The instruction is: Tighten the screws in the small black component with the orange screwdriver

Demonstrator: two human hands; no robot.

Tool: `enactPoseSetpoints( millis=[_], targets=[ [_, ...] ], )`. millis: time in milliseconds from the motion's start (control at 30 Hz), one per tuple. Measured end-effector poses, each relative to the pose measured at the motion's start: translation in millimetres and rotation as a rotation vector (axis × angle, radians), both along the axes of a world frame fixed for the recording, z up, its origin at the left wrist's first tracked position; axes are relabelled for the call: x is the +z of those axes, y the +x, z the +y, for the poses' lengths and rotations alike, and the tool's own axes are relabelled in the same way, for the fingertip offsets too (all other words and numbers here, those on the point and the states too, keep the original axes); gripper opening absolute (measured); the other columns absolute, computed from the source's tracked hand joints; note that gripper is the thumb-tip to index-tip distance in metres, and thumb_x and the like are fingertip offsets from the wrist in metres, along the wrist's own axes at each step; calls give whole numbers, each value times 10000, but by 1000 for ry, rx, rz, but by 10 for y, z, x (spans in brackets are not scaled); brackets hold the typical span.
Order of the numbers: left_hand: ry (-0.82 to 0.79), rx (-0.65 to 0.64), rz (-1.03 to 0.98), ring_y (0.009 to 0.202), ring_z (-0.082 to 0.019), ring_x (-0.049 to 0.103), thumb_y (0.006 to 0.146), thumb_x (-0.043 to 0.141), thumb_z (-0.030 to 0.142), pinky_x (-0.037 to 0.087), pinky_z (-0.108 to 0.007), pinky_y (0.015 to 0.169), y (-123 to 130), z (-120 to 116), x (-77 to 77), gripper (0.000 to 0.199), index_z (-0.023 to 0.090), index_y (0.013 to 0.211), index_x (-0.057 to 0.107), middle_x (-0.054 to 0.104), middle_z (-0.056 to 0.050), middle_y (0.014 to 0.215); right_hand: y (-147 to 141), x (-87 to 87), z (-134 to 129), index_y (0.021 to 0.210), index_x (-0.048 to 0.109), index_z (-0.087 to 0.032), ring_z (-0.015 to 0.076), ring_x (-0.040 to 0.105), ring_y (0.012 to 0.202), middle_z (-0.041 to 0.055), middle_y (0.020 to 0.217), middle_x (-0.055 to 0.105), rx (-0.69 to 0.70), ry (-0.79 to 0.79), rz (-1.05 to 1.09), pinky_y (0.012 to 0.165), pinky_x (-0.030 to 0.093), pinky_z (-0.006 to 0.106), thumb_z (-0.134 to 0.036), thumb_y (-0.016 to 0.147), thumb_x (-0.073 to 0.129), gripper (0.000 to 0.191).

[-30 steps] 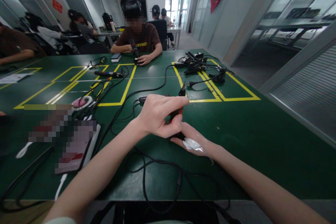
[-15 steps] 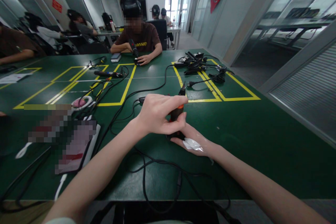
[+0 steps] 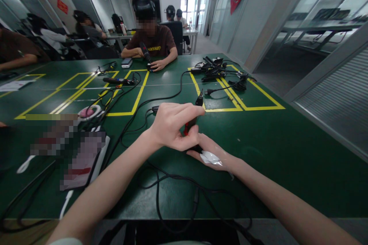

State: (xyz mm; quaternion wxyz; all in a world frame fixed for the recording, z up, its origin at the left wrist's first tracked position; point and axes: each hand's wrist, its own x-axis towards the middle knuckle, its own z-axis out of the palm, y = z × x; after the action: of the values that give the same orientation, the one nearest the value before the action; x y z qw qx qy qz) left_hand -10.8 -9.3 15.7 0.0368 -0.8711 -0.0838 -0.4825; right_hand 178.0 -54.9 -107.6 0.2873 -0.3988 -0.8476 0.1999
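A dark electric screwdriver (image 3: 199, 99) points its tapered tip up and away from me above the green table. Around its upper body my left hand (image 3: 174, 125) is closed, with the thumb and index finger on the near side. Lower down, my right hand (image 3: 207, 147) grips the tool's bottom end, though most of its fingers are hidden behind the left hand. A crumpled piece of clear plastic (image 3: 211, 157) lies against the right hand near the wrist. Between the left fingers a red part of the body shows.
Black cables (image 3: 184, 180) loop on the table (image 3: 276, 153) below my hands. Two phones (image 3: 84, 160) lie at left with white cords. A heap of black cords and tools (image 3: 212, 69) sits beyond, among yellow tape rectangles. Across the table a person (image 3: 161, 42) holds a similar tool.
My left thumb and fingers have shifted slightly left and turned about the screwdriver, covering the orange ring that showed before. The right hand stays in place.
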Motion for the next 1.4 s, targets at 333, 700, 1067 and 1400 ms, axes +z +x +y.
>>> enactPoseSetpoints(
  millis=[333,700,1067,1400],
  targets=[
    [69,97,-54,450,-48,514,874,613,190,379,-192,483,23,13,-20,89,155,941,660,644,61,612,10,38,5,1173,651,-191,276,676,923,106,1078,729,8,-53,-29,855,558,450,-319,958,695,254],
    [40,78,-34,411,-50,464,857,542,223,381,-189,467,6,4,-6,162,157,955,653,603,68,573,-8,1,-3,1156,654,-195,280,671,894,94,1030,722,-10,-23,-14,840,570,455,-309,942,706,248],
    [74,28,-28,443,-92,525,843,438,264,428,-222,476,-7,33,-24,277,156,1006,634,631,40,601,5,-16,6,1179,635,-207,286,681,914,96,1065,725,-3,-2,-13,859,576,467,-308,943,710,268],
    [89,57,-34,463,-65,533,853,527,231,425,-195,503,13,38,-32,264,160,1070,660,660,55,635,-5,0,6,1158,647,-205,286,682,916,90,1044,728,-4,-15,-22,860,574,464,-314,944,712,249]
  ],
)
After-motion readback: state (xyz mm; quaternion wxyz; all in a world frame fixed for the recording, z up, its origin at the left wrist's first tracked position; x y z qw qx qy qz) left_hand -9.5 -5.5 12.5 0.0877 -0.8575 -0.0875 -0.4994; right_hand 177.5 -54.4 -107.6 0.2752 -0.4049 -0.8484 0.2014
